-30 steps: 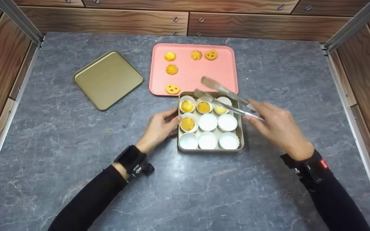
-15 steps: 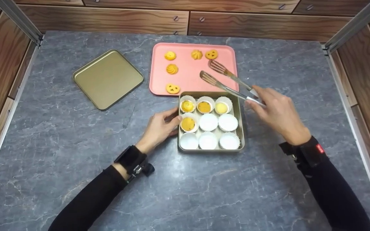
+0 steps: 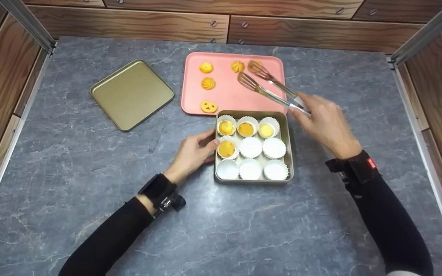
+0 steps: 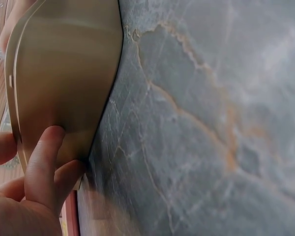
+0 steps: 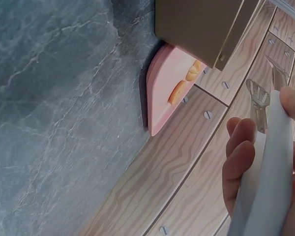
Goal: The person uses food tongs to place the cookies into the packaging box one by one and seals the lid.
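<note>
On the head view I have the right hand [image 3: 325,124] curled round the tongs [image 3: 272,96], whose 2 tips stand spread above the pink tray [image 3: 225,92], empty, toward its far right corner. The relation I'd judge by: the half-hidden cookie [image 3: 259,63] lies ahead and left of those fingers, partly under the tip nearer that corner; the swirled cookie [image 3: 237,66] sits just beyond the other. The tongs' long axis slants from the tray's near right corner toward its far edge. The right hand is nearer; the left hand [image 3: 192,154] pinches the left wall of the box [image 3: 253,182], where 4 of 9 paper cups [image 3: 250,147] are filled.

On the left wrist view I get what the head view hides: fingertips against the box's outer wall.

On the right wrist view I see the handles between thumb and fingers, but cannot tell whether either tip touches a cookie.
</note>
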Motion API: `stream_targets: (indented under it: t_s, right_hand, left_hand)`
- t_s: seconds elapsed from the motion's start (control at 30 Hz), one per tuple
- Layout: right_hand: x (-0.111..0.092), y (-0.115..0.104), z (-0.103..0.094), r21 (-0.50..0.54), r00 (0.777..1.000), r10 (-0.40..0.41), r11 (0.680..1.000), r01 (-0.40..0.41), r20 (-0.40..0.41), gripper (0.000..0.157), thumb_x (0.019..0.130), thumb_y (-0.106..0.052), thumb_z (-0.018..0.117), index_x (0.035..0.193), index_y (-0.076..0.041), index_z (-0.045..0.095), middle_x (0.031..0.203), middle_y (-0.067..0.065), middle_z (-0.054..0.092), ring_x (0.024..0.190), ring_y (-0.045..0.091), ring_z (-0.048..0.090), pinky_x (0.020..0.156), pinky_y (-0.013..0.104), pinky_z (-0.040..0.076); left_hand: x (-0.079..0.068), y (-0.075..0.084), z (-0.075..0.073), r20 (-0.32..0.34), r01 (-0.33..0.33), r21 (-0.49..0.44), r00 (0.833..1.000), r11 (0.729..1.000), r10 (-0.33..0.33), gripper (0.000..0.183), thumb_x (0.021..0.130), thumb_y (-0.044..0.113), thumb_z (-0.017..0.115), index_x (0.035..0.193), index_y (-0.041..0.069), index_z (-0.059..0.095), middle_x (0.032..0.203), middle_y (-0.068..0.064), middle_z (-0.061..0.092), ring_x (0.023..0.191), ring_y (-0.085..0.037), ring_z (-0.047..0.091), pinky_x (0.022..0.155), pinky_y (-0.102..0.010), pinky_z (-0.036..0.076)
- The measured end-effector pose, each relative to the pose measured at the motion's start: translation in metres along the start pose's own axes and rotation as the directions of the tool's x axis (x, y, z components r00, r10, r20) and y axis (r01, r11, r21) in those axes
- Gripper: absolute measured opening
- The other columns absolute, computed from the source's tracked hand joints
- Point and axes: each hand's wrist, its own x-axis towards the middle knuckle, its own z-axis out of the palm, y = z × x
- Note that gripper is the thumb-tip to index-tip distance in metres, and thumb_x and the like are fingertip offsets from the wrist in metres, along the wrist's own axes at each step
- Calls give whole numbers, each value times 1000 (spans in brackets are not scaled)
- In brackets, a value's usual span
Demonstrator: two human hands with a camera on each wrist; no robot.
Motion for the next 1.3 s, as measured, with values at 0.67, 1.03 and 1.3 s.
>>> stream_targets:
  t_s: [0.67,1.03,1.3]
  right_hand:
    - [47,20,0,-115,994,86,990,-77,74,29,104,-32,64,110,-4,67,83,12,62,70,32,57,55,46,48]
    - [61,21,2,-145,973,181,976,-161,142,33,104,-38,61,95,-6,63,77,11,57,68,32,54,53,40,41]
    - [67,29,9,-160,960,227,966,-202,163,40,104,-39,60,110,-1,66,84,18,61,74,39,58,58,53,49]
  left_hand:
    - [0,-3,0,-7,-37,64,999,997,38,58,103,22,66,154,6,45,157,-21,45,116,-26,69,83,-28,65]
    - [1,-2,-1,1,-16,47,1000,999,16,60,103,20,66,156,5,41,160,-21,41,117,-27,69,86,-28,65]
    - [1,-2,-1,8,-3,23,1000,1000,3,61,103,20,66,156,5,40,159,-22,41,115,-28,70,87,-29,65]
